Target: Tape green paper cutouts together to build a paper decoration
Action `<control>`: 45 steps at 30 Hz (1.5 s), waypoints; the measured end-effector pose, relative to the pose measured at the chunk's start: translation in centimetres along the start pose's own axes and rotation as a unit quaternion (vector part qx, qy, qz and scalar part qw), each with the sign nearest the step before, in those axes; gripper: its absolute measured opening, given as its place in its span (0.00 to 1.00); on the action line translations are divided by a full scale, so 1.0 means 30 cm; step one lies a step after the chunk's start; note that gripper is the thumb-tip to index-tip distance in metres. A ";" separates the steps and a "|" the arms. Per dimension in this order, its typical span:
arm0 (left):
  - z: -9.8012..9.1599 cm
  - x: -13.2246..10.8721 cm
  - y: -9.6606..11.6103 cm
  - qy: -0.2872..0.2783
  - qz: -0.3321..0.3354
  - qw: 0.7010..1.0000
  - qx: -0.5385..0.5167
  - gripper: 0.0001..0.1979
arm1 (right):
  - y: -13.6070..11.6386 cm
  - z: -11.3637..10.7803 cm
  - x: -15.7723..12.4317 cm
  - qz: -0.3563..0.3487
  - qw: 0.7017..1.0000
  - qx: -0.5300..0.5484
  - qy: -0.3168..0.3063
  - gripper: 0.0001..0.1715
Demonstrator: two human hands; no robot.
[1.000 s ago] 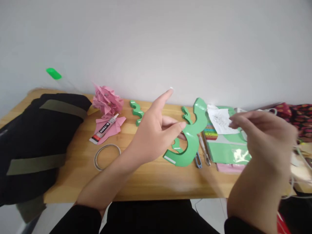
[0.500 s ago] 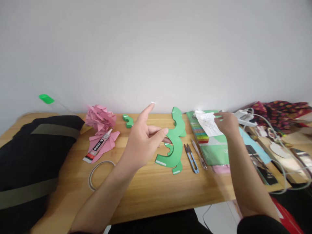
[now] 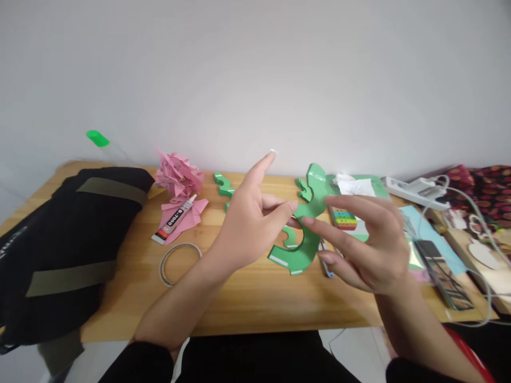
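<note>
My left hand (image 3: 251, 229) pinches a green wavy cutout (image 3: 305, 250) between thumb and fingers, above the table. Its index finger points up with a small white strip (image 3: 273, 151) on the tip. White strips also lie along the cutout's lower end. My right hand (image 3: 371, 244) is at the cutout's right side, fingers spread and fingertips overlapping its edge in view; whether they touch it I cannot tell. Smaller green cutouts (image 3: 223, 183) lie on the table behind. Blue-handled snips (image 3: 325, 260) are partly hidden by the right hand.
On the wooden table (image 3: 239, 314) are a roll of tape (image 3: 164, 266), a glue tube (image 3: 174, 219), pink folded paper (image 3: 179, 174) and a black bag (image 3: 51, 250) at left. Crumpled white paper (image 3: 355, 186), a phone (image 3: 443, 274) and a power strip (image 3: 415, 192) with cables lie right.
My right hand has moved left from the crumpled white paper to the green cutout. My left hand keeps hold of the cutout, and the view has shifted.
</note>
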State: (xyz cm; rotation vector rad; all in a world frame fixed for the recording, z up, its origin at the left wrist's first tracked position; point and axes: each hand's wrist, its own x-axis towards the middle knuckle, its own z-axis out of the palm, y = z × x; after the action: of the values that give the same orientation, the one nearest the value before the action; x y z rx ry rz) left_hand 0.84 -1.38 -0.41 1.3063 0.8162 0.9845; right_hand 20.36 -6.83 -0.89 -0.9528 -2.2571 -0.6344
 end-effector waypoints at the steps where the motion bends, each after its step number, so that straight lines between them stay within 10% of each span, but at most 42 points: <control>1: -0.001 -0.001 0.000 0.000 0.002 1.000 0.000 0.42 | 0.001 0.001 0.001 -0.007 1.000 -0.009 -0.004 0.18; 11: 0.008 -0.020 -0.016 -0.011 0.031 0.999 -0.001 0.40 | -0.037 -0.006 0.048 0.149 0.984 0.096 -0.028 0.10; 16: 0.005 -0.015 -0.011 0.005 0.046 0.999 0.007 0.36 | -0.054 -0.004 0.028 0.370 0.893 0.206 0.154 0.12; 21: 0.005 0.012 -0.019 0.050 0.030 0.998 -0.036 0.38 | -0.082 0.010 0.013 0.432 0.806 0.401 -0.055 0.08; 24: 0.007 0.026 -0.023 0.061 0.023 0.996 -0.057 0.39 | -0.095 0.024 0.030 0.467 0.759 0.451 -0.047 0.13; 32: -0.005 0.000 -0.004 0.011 0.049 0.999 -0.006 0.42 | -0.081 0.043 0.074 0.496 0.743 0.441 0.086 0.12; 45: 0.022 -0.020 -0.026 0.145 0.204 0.965 0.073 0.33 | -0.094 0.073 0.100 0.419 0.765 0.478 0.108 0.04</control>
State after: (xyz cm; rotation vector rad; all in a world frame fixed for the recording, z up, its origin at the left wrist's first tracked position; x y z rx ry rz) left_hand 1.30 -2.20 -1.14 1.5147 0.8711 1.4929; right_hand 15.81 -5.85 -0.92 -1.0721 -1.3531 0.7231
